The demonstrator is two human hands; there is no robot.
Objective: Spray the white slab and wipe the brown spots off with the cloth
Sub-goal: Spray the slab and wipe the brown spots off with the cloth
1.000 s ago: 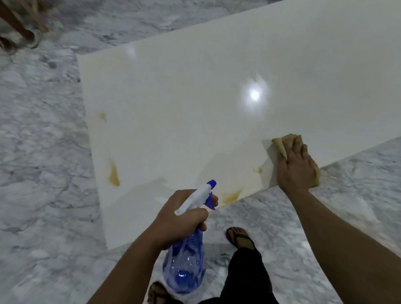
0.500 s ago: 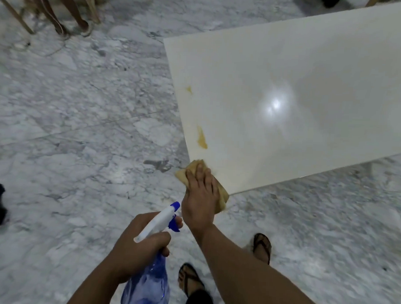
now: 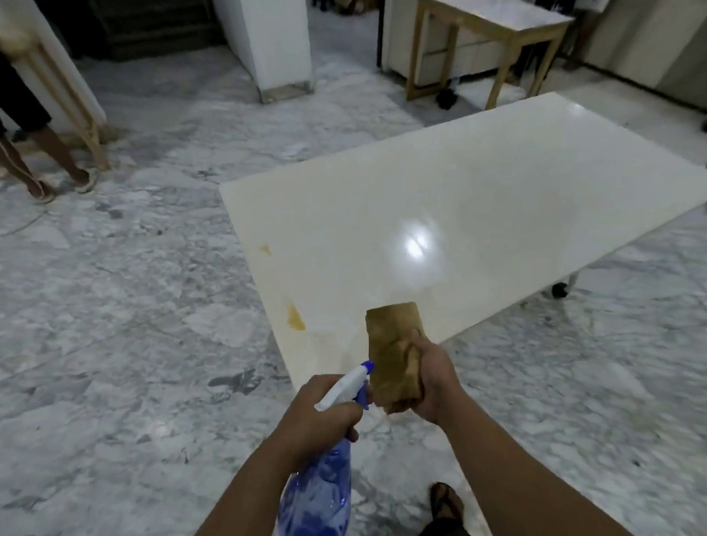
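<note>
The glossy white slab (image 3: pixel 487 184) stretches from the centre to the right, raised a little off the floor. Two brown spots mark its left edge: a larger one (image 3: pixel 295 316) near the front corner and a small one (image 3: pixel 265 249) farther back. My right hand (image 3: pixel 428 380) holds the folded tan cloth (image 3: pixel 393 341) lifted off the slab, above its near corner. My left hand (image 3: pixel 318 417) grips a blue spray bottle (image 3: pixel 320 495) with a white and blue trigger head (image 3: pixel 350 384), its nozzle next to the cloth.
Grey marble floor (image 3: pixel 121 340) surrounds the slab. Another person's legs (image 3: pixel 47 153) stand at the far left by a wooden frame. A white pillar (image 3: pixel 272 36) and a wooden table (image 3: pixel 492 36) stand behind. My sandalled foot (image 3: pixel 444 499) shows at the bottom. A castor (image 3: pixel 559 290) sits under the slab.
My right hand has lifted the cloth off the slab's near corner and holds it in the air. The spot near the front edge is gone. My view has risen to take in the room.
</note>
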